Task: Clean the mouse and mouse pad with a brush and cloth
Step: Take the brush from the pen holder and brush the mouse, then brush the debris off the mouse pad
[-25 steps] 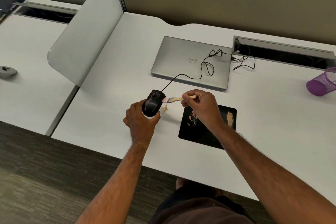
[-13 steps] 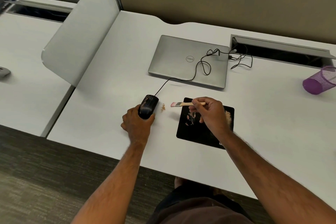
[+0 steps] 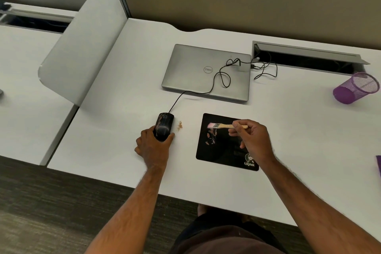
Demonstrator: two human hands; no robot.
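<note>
A black wired mouse [image 3: 164, 126] with brownish smears sits flat on the white desk, and my left hand [image 3: 153, 146] grips its rear end. A small heap of tan crumbs [image 3: 179, 126] lies just right of it. My right hand [image 3: 252, 140] pinches the wooden handle of a small brush [image 3: 221, 126] with pink bristles, held over the far part of the black mouse pad [image 3: 218, 150]. The pad carries pale smudges near its left side. A purple cloth edge [image 3: 378, 164] shows at the far right.
A shut silver laptop [image 3: 195, 70] lies behind the mouse, with the mouse cable [image 3: 220, 76] looped across it. A purple mesh cup [image 3: 355, 88] lies tipped at the right. A cable slot [image 3: 305, 57] opens at the back right; a grey divider panel [image 3: 82, 47] stands left.
The mouse went from lifted and tilted to flat on the desk under my left hand. My right hand carried the brush rightward from beside the mouse to over the pad.
</note>
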